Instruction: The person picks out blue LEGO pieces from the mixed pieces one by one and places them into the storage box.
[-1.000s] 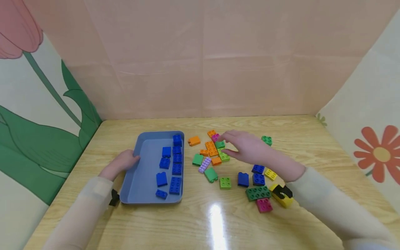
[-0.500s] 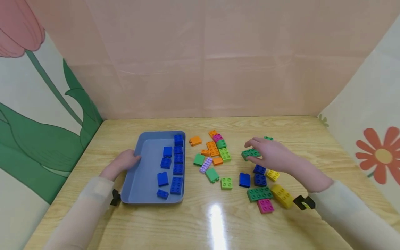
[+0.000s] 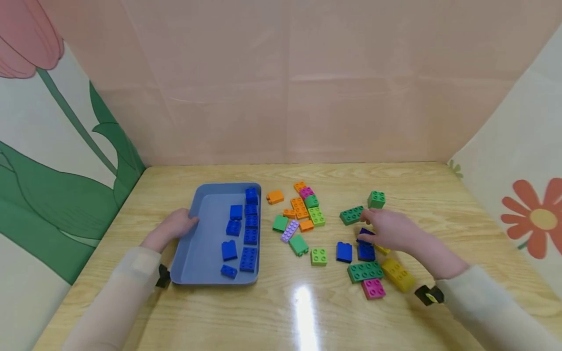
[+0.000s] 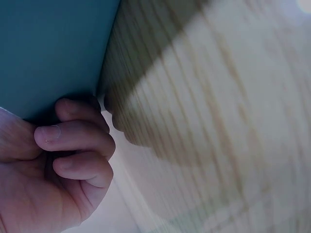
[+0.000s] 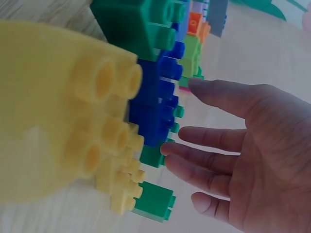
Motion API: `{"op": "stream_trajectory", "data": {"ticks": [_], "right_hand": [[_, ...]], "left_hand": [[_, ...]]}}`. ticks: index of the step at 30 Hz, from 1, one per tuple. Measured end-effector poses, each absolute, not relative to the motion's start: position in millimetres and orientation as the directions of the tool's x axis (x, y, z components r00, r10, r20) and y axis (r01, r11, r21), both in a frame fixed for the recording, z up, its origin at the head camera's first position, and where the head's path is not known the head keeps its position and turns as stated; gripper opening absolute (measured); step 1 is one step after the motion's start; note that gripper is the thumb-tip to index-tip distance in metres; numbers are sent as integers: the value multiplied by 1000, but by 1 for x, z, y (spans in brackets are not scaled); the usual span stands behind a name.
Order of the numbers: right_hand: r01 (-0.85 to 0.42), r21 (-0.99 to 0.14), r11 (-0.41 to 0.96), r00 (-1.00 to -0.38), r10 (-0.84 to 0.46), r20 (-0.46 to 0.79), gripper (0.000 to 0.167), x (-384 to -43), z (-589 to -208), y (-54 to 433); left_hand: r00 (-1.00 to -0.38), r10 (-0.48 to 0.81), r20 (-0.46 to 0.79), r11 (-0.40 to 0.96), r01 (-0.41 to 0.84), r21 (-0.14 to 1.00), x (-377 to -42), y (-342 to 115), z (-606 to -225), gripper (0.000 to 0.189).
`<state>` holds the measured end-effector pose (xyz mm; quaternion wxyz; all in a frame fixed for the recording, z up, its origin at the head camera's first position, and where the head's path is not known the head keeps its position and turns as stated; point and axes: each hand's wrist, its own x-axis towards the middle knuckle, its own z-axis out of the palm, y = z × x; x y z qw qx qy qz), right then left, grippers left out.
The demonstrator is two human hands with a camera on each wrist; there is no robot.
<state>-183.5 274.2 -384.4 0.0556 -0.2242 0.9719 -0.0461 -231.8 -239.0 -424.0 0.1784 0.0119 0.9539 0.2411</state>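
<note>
My left hand (image 3: 173, 225) grips the left rim of a blue-grey tray (image 3: 199, 253), thumb over the edge; in the left wrist view its fingers (image 4: 80, 136) curl against the tray's outer side. Several blue bricks (image 3: 248, 259) lie in the tray, mostly along its right wall. Over at the right, my right hand (image 3: 392, 229) hovers with nothing in it, fingers extended above two blue bricks (image 3: 366, 252) that it partly covers. In the right wrist view the thumb stands apart from the fingers, near those blue bricks (image 5: 148, 104). A dark green brick (image 3: 351, 215) lies by the fingertips.
Orange, green, pink and purple bricks (image 3: 299, 208) cluster right of the tray. A single blue brick (image 3: 344, 252), a long green brick (image 3: 365, 271), a pink brick (image 3: 373, 288) and a yellow brick (image 3: 397, 275) lie near my right wrist. Another green brick (image 3: 376, 199) stands behind the hand.
My right hand has moved right from over the orange and green cluster, then down toward the blue bricks. The dark green brick and the one behind it are now uncovered. The left hand stays put.
</note>
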Motion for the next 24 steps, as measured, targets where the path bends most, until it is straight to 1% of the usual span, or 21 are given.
{"op": "stream_trajectory", "data": {"ticks": [7,14,24], "right_hand": [[-412,-107,905,-893,-424,-152,32,-186,-390,276],[-403,-125,906,-891,-420,-173,28,-189,-393,276],[-379,-138,915,-894,-400,-202,28,-191,-396,275]], "left_hand": [[-937,106,-333,888,-62,456,-232,-239,-424,37],[-939,110,-327,889,-54,454,-231,-239,-421,39],[-933,96,-348,886,-79,456,-233,-239,-424,38]]}}
